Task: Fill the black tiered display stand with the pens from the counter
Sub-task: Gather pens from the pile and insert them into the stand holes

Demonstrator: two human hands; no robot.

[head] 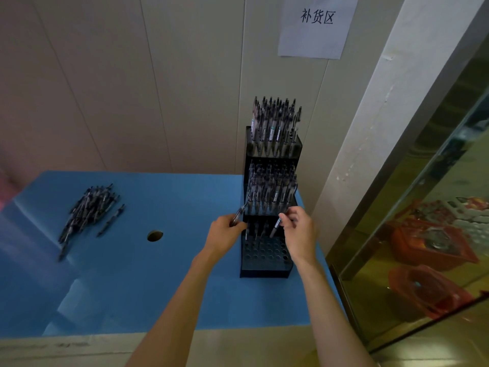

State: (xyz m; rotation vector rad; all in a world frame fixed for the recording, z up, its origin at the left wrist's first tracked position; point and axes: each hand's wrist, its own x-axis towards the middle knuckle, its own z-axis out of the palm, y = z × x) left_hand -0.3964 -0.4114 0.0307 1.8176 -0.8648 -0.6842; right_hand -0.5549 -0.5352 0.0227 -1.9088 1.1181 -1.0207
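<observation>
one pen (275, 228) tilted, tip down, right hand (299, 231).

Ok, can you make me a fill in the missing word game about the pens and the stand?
1. The counter under the pens is covered in the colour ____.
2. The loose pile of pens lies to the ____ of the black stand.
3. The tier with mostly empty holes is the ____ one.
4. The right hand pinches one pen, and the left hand holds ____ too.

Missing words: blue; left; bottom; pens
</observation>
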